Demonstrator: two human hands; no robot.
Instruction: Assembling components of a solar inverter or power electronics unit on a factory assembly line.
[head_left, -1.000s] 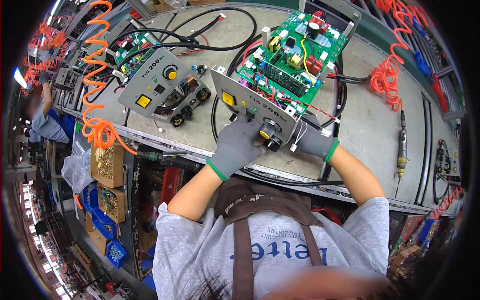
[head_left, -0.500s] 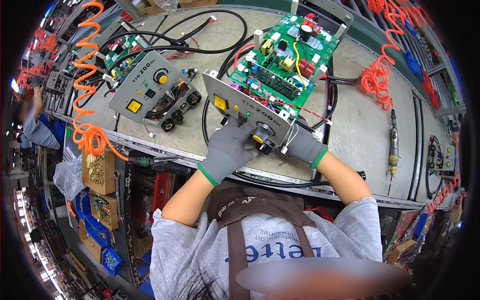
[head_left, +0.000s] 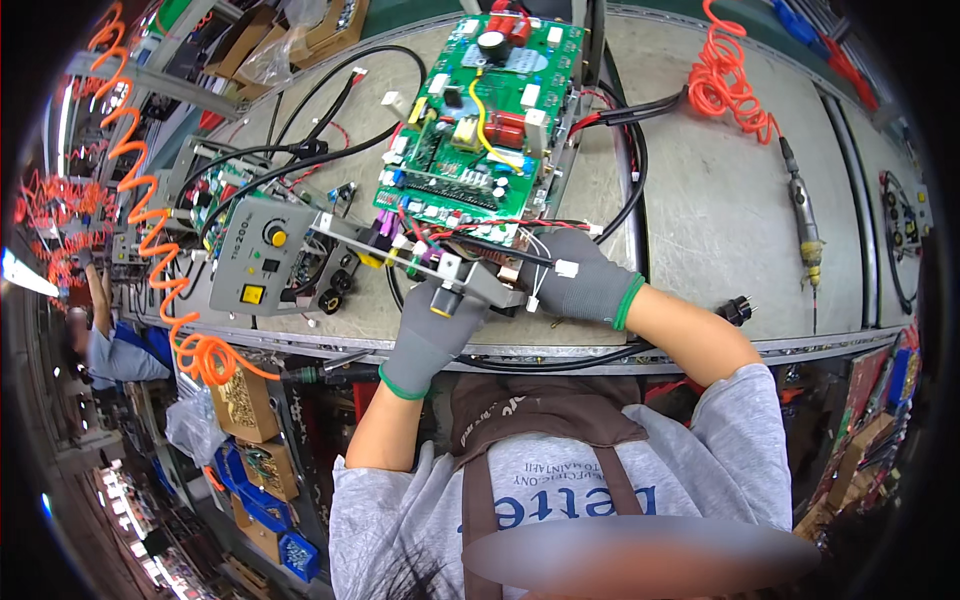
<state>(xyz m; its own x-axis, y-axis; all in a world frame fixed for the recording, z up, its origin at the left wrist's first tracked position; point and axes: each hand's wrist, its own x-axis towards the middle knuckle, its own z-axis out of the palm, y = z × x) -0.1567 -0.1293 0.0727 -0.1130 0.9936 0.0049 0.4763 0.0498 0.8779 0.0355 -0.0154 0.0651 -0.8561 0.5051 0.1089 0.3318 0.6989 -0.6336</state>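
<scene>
1. Orange hose (head_left: 150, 230): far out at 9 o'clock from the grey panel (head_left: 458, 272); its coils presumably let it stretch.
2. Second unit (head_left: 232, 260): nearer, also at 9 o'clock, its face tilted up, which leaves its controls exposed.
3. Left hand (head_left: 430, 337): at 6 o'clock, against the panel by the black knob (head_left: 445, 302), seemingly steadying it; fingers hidden, so I cannot tell whether they clamp.
4. The panel: edge-on near the front of the bench, green board (head_left: 505, 170) towards 1 o'clock; wiring between them likely keeps both close.
5. Right hand (head_left: 595, 283): at 3 o'clock, beside a white connector (head_left: 567, 269), perhaps reaching behind; fingertips hidden, grip unclear.
6. Driver (head_left: 803, 225): well out at 3 o'clock, bit towards 6, probably for right-side reach.
</scene>
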